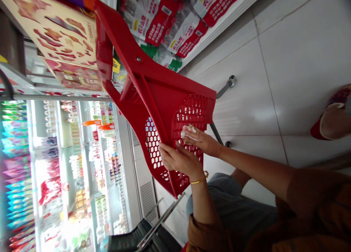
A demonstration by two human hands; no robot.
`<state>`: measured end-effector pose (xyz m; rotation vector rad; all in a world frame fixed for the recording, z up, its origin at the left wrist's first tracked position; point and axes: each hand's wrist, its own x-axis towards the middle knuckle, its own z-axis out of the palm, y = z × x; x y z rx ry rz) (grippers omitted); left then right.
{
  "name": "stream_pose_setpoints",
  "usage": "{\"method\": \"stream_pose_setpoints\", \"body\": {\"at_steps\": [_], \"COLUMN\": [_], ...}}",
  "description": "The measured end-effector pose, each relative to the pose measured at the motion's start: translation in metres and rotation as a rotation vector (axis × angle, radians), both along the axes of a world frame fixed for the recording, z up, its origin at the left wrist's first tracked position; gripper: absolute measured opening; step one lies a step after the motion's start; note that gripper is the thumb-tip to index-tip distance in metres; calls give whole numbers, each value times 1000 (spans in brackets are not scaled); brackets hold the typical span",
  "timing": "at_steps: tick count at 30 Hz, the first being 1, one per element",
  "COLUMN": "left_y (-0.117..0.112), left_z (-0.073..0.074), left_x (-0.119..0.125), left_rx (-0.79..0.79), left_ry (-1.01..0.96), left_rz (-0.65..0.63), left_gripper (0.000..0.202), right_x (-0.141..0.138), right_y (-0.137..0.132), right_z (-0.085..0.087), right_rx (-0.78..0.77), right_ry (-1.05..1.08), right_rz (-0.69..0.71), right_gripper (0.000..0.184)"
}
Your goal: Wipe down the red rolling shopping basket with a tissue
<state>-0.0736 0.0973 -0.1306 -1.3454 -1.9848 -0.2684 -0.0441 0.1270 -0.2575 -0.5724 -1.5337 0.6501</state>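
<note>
At the centre of the frame, the fingers of a person's right hand (204,140) are lying close together over a crumpled white cloth (185,132), holding it against the honeycomb-pierced wall of a red plastic shopping cart (161,95). The left hand (182,162), just below it, is resting on the cart with its fingers together and reaching over a raised rib, its thumb sitting slightly apart (whether the fingers are gripping, one cannot tell). A thin gold-coloured bracelet (199,178) is circling the left wrist. The cart is spanning the middle of the frame, its frame legs pointing right and ending in small wheels (232,80). Orange-brown sleeves (208,237) and grey-blue trousers (233,204) are filling the lower right. Clear plastic bottles with red-and-white labels (186,36) are crowding the top centre, while a cream printed box (63,29) is occupying the upper left. Brightly lit shelves of colourful packages (59,171) are stretching down the left side, and a black object with a metal bar (156,241) is showing at the bottom. Pale floor tiles (246,113) are spreading across the right, where a foot in a red shoe (330,120) is standing near the edge.
</note>
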Motion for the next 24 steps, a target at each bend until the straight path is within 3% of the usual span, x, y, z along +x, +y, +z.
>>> {"method": "stream_pose_setpoints", "body": {"at_steps": [7,11,16,24], "left_y": [-1,-1,-1,-2], "left_z": [-1,-2,-1,-2], "left_x": [-1,-1,0,-5], "left_rx": [12,19,4,35], "left_ry": [9,8,-8,-9], "left_rz": [-12,-19,-8,-50], "left_gripper": [51,51,52,50], "right_x": [-3,-3,1,-1], "right_y": [-20,-24,-14,21], "right_z": [-47,-52,-14,53], "right_rx": [-74,-129,-279,-24], "right_ry": [-2,22,110,103], "right_rz": [3,-9,-18,-30], "right_gripper": [54,47,32,34]}}
